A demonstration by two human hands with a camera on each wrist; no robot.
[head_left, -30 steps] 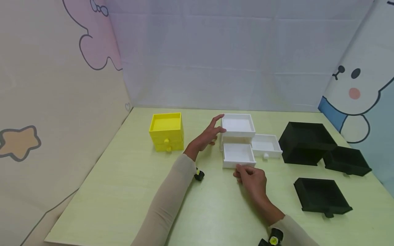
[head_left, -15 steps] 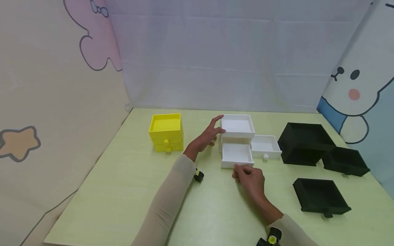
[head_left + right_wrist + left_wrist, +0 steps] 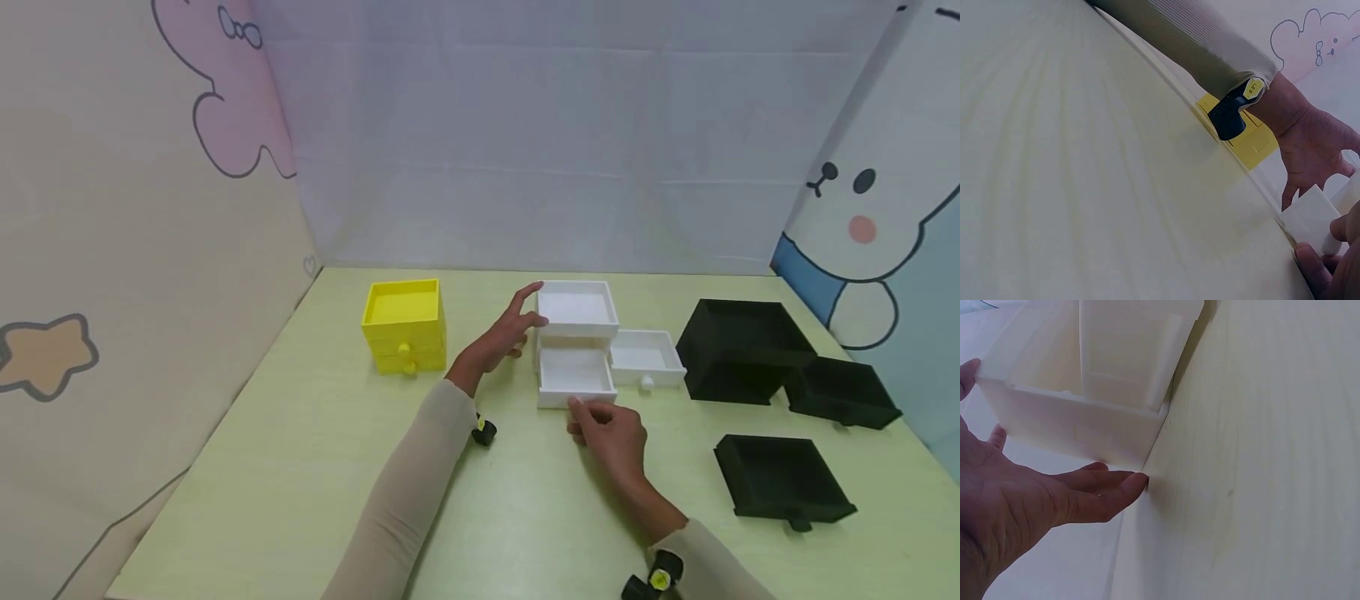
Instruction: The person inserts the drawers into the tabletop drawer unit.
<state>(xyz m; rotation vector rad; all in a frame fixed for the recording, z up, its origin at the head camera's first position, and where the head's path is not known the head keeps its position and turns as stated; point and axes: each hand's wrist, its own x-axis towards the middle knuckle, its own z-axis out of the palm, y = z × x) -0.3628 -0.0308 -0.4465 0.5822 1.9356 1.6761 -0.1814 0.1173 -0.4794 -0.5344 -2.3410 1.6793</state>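
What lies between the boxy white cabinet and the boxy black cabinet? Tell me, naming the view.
In the head view, a shallow, rectangular white drawer lies on the pale yellow-green tabletop between the boxy white cabinet and the boxy black cabinet.

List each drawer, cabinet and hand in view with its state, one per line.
Yellow cabinet, closed.
White cabinet, upper slot open, without its drawer.
Lower white drawer, partly out.
Loose white drawer, fully out, empty.
Black cabinet, interior too dark to tell.
Nearer black drawer, fully out.
Farther black drawer, fully out.
Left hand, touching white cabinet.
Right hand, pinching lower white drawer's front.
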